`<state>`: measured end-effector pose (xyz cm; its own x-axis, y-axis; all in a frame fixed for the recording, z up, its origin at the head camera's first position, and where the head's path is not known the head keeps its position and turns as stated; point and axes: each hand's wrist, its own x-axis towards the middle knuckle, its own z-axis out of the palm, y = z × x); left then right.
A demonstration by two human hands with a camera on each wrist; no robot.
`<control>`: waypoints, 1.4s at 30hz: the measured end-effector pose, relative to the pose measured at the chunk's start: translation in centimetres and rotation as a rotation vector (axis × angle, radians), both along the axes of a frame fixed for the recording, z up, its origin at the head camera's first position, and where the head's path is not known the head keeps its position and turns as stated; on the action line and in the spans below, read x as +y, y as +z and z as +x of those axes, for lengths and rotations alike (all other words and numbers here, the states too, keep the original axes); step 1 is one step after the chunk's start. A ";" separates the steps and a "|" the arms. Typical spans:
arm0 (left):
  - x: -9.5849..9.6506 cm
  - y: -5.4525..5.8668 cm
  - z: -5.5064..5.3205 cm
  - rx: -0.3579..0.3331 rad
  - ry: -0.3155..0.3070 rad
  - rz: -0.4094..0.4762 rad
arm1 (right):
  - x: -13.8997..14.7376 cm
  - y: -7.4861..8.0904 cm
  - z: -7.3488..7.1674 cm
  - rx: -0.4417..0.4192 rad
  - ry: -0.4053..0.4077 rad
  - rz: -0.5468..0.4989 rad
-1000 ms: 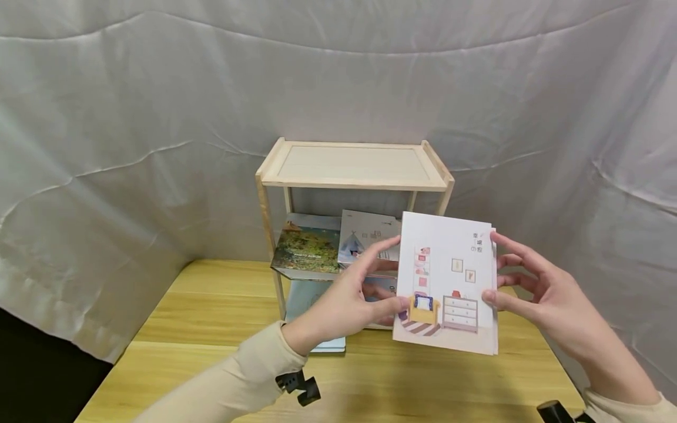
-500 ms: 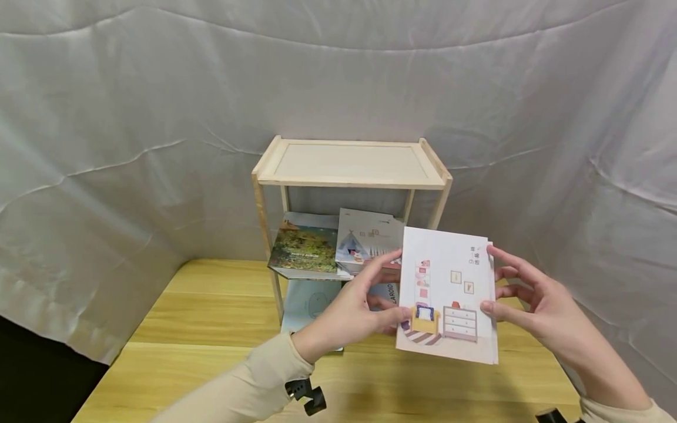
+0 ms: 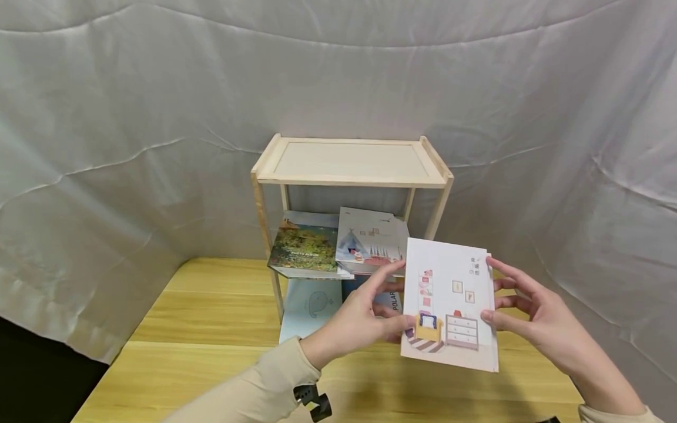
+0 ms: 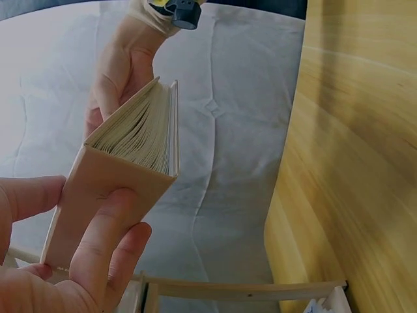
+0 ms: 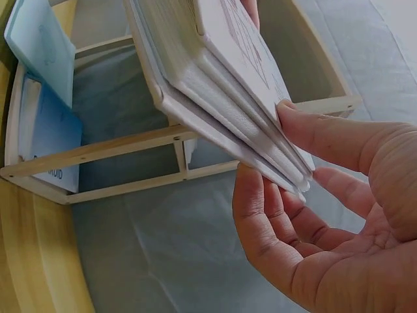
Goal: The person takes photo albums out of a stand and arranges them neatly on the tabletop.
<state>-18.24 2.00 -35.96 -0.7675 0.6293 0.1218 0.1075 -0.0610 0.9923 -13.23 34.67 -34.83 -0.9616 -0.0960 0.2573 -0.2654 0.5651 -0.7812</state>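
A thick white photo album [image 3: 444, 270], its cover drawn with a yellow armchair and a chest of drawers, is held tilted above the table. My left hand [image 3: 357, 323] grips its left edge, thumb on the front cover. On the opposite edge, my right hand [image 3: 547, 323] pinches it between the thumb in front and fingers behind. Seen from the left wrist, the page block [image 4: 140, 130] fans slightly between the covers, and left fingertips lie against the spine. In the right wrist view the right thumb presses the cover near the album's edge [image 5: 231, 78].
Behind stands a small wooden shelf [image 3: 349, 161]. Its middle tier carries a green photo album [image 3: 304, 247] and a white album with a tent picture [image 3: 370, 238]. Below are a light blue book [image 3: 312, 305] and a blue "POLAROID" one [image 5: 55, 130]. Wooden tabletop [image 3: 211, 376] surrounds it.
Both hands have lowered the photo album and moved it slightly to the right, keeping their grip. More of the albums on the shelf shows now.
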 end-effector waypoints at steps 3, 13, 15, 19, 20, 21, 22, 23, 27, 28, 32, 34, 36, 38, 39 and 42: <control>0.2 -0.2 0.1 -0.037 -0.005 0.016 | 0.1 -0.4 0.0 -0.005 -0.002 0.004; 0.9 -1.2 0.0 -0.045 -0.027 -0.011 | 0.8 -1.5 0.1 -0.021 0.011 0.014; 1.1 -1.5 0.1 -0.040 -0.029 -0.017 | 0.9 -1.7 0.3 -0.027 0.013 0.016; 1.5 -2.0 0.3 -0.023 -0.026 -0.041 | 1.3 -2.1 0.6 -0.019 0.007 0.021; 1.7 -2.1 0.4 -0.020 -0.026 -0.048 | 1.5 -2.4 0.7 -0.007 0.005 0.021; 1.9 -2.2 0.5 -0.015 -0.022 -0.058 | 1.7 -2.5 0.8 -0.002 0.002 0.021; 2.0 -2.3 0.6 -0.009 -0.019 -0.066 | 1.8 -2.7 0.8 0.002 0.000 0.020; 2.2 -2.4 0.6 0.001 -0.011 -0.081 | 2.0 -2.9 0.9 0.003 -0.003 0.019; 2.8 -2.7 0.7 0.030 0.014 -0.119 | 2.5 -3.5 0.9 -0.023 -0.012 0.009; 2.9 -2.9 0.6 0.032 0.021 -0.125 | 2.7 -3.6 0.9 -0.034 -0.012 0.005; 3.9 -3.6 0.6 0.017 0.043 -0.135 | 3.4 -4.5 0.8 -0.067 -0.017 -0.012; 4.6 -4.0 0.7 -0.001 0.051 -0.133 | 3.9 -5.0 0.8 -0.086 -0.020 -0.028; 5.4 -4.5 0.7 -0.015 0.055 -0.135 | 4.4 -5.6 0.9 -0.101 -0.025 -0.043; 6.1 -4.9 0.7 -0.021 0.073 -0.149 | 5.0 -6.1 0.9 -0.118 -0.028 -0.056; 6.4 -5.1 0.6 -0.026 0.086 -0.157 | 5.3 -6.4 0.9 -0.125 -0.032 -0.055; 7.4 -5.9 0.5 -0.062 0.119 -0.157 | 5.9 -7.1 0.6 -0.147 -0.042 -0.050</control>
<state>-17.78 9.43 -41.82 -0.8405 0.5414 -0.0204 0.0434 0.1048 0.9935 -12.62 40.58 -41.98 -0.9921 -0.0458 0.1171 -0.1235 0.5327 -0.8373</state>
